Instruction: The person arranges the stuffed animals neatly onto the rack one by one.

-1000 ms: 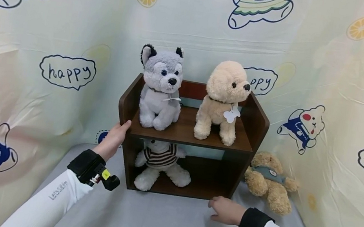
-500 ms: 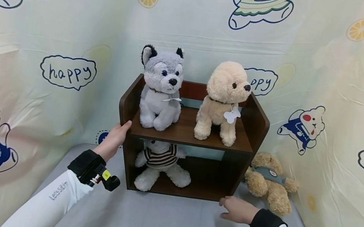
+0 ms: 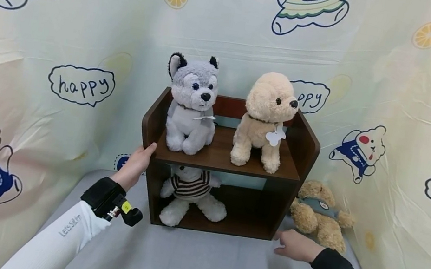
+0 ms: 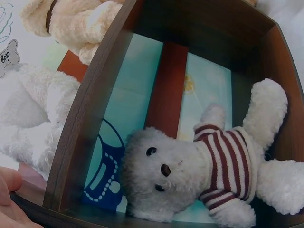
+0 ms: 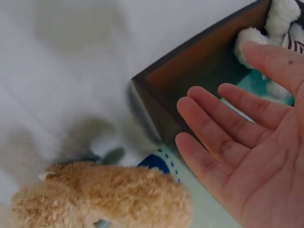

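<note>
A dark brown two-tier shelf [image 3: 231,171] stands on the grey surface. My left hand [image 3: 135,166] holds its left side panel, thumb at the front edge; the other fingers are mostly hidden. My right hand [image 3: 296,245] is by the shelf's lower right corner, fingers extended and nothing in them; whether it touches the wood I cannot tell. Close to that hand, a tan teddy bear [image 3: 322,217] in a blue-grey top leans outside the shelf. On the top tier sit a grey husky plush [image 3: 193,107] and a cream dog plush [image 3: 265,119]. A white bear in a striped shirt [image 4: 228,164] sits in the lower tier.
Printed cloth [image 3: 232,29] hangs behind and along both sides. The grey surface [image 3: 194,267] reaches forward from the shelf. The shelf's right side panel [image 3: 300,157] stands between the cream dog and the tan teddy bear.
My right hand has moved right along the shelf's bottom front edge to its right corner, closer to the tan teddy bear. My left hand, the shelf and the plush toys have stayed put.
</note>
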The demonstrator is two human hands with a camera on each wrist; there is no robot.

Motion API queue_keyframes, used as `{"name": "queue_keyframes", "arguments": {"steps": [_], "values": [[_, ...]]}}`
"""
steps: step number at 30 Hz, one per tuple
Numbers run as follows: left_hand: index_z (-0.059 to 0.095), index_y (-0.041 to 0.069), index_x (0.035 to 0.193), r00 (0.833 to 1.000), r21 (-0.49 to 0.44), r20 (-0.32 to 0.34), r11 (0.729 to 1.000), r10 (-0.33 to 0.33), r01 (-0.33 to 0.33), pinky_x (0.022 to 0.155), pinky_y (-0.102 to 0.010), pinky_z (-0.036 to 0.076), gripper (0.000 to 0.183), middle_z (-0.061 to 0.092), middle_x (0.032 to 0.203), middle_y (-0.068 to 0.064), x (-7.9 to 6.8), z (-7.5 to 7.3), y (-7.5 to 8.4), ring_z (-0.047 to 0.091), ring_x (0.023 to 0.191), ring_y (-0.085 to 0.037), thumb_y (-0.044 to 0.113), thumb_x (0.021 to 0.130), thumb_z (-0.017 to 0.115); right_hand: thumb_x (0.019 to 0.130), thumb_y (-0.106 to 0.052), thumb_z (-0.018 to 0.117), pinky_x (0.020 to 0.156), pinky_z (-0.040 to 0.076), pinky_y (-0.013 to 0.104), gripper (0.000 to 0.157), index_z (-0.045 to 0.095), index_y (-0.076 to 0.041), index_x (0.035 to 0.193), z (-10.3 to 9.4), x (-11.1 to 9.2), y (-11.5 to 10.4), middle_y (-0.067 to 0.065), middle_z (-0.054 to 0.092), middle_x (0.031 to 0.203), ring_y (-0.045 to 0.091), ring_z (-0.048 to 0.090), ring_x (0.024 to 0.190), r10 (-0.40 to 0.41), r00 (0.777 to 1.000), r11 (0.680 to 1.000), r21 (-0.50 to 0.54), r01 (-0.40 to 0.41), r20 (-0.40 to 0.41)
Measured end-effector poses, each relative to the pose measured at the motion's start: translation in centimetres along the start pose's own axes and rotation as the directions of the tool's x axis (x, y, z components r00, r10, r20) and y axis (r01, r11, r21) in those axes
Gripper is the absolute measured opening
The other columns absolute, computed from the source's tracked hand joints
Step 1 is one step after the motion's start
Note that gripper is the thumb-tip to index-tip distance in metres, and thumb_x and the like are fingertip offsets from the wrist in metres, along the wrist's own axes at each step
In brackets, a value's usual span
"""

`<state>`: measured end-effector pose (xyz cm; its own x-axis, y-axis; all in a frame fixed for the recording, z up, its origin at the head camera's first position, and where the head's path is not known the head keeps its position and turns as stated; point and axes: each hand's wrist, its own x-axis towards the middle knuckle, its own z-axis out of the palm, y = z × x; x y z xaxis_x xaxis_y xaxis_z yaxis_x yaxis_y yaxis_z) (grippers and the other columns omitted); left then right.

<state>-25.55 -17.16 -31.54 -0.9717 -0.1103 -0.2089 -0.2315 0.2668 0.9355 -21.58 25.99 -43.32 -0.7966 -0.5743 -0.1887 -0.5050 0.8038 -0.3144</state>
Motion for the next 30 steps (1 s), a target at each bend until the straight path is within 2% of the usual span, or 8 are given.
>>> {"name": "queue_keyframes", "arguments": {"steps": [9, 15, 20, 22, 25, 30], "values": [[-0.003, 0.002, 0.145, 1.000, 0.004, -0.001, 1.000, 0.009, -0.009, 0.107, -0.056, 0.009, 0.067, 0.002, 0.151, -0.020, -0.1, 0.0, -0.1, 0.006, 0.136, -0.037, 0.043, 0.098, 0.023, 0.081, -0.017, 0.066, 0.063, 0.049, 0.030, 0.024, 0.063, 0.001, 0.097, -1.5, -0.8, 1.5, 0.008, 0.064, 0.090, 0.013, 0.059, 0.074, -0.047, 0.996, 0.998, 0.047, 0.051, -0.074], [-0.003, 0.001, 0.145, 1.000, -0.007, 0.007, 1.000, 0.011, -0.011, 0.106, -0.057, 0.008, 0.066, 0.003, 0.150, -0.021, 0.0, -0.1, 0.0, 0.006, 0.136, -0.038, 0.041, 0.099, 0.023, 0.081, -0.012, 0.065, 0.064, 0.050, 0.029, 0.024, 0.063, 0.004, 0.098, -2.4, -1.1, 2.5, 0.013, 0.066, 0.092, 0.015, 0.060, 0.077, -0.049, 0.991, 0.995, 0.077, 0.059, -0.124], [-0.003, 0.002, 0.145, 1.000, -0.008, 0.009, 1.000, 0.013, -0.013, 0.106, -0.057, 0.008, 0.068, 0.002, 0.151, -0.019, -0.1, -0.1, -0.2, 0.006, 0.136, -0.037, 0.043, 0.098, 0.023, 0.082, -0.011, 0.064, 0.056, 0.043, 0.023, 0.017, 0.063, 0.001, 0.095, -3.2, -1.2, 3.2, 0.001, 0.060, 0.080, 0.005, 0.049, 0.064, -0.026, 0.991, 0.988, 0.146, 0.046, -0.135], [-0.004, 0.002, 0.145, 1.000, -0.007, 0.012, 1.000, 0.014, -0.014, 0.107, -0.057, 0.008, 0.068, 0.001, 0.151, -0.019, -0.1, -0.1, -0.3, 0.005, 0.136, -0.037, 0.044, 0.098, 0.023, 0.083, -0.010, 0.063, 0.054, 0.040, 0.022, 0.013, 0.063, -0.001, 0.091, -3.5, -1.2, 3.5, -0.003, 0.056, 0.074, 0.004, 0.043, 0.060, -0.016, 0.990, 0.990, 0.139, 0.036, -0.144], [-0.005, 0.002, 0.145, 1.000, -0.009, 0.020, 1.000, 0.019, -0.019, 0.107, -0.056, 0.008, 0.069, 0.000, 0.151, -0.018, -0.2, -0.1, -0.4, 0.005, 0.137, -0.037, 0.045, 0.098, 0.023, 0.083, -0.010, 0.062, 0.056, 0.043, 0.023, 0.014, 0.064, 0.000, 0.092, -4.0, -1.4, 4.0, 0.001, 0.061, 0.077, 0.004, 0.046, 0.062, 0.009, 0.987, 0.991, 0.132, 0.012, -0.161], [-0.005, 0.002, 0.145, 1.000, -0.012, 0.020, 1.000, 0.020, -0.020, 0.107, -0.056, 0.008, 0.070, 0.000, 0.151, -0.019, -0.2, -0.1, -0.4, 0.004, 0.137, -0.037, 0.045, 0.098, 0.023, 0.084, -0.011, 0.061, 0.058, 0.046, 0.026, 0.026, 0.060, 0.008, 0.101, -4.8, -1.9, 4.6, 0.006, 0.064, 0.082, 0.008, 0.052, 0.066, 0.072, 0.982, 0.988, 0.145, -0.047, -0.173]]}}
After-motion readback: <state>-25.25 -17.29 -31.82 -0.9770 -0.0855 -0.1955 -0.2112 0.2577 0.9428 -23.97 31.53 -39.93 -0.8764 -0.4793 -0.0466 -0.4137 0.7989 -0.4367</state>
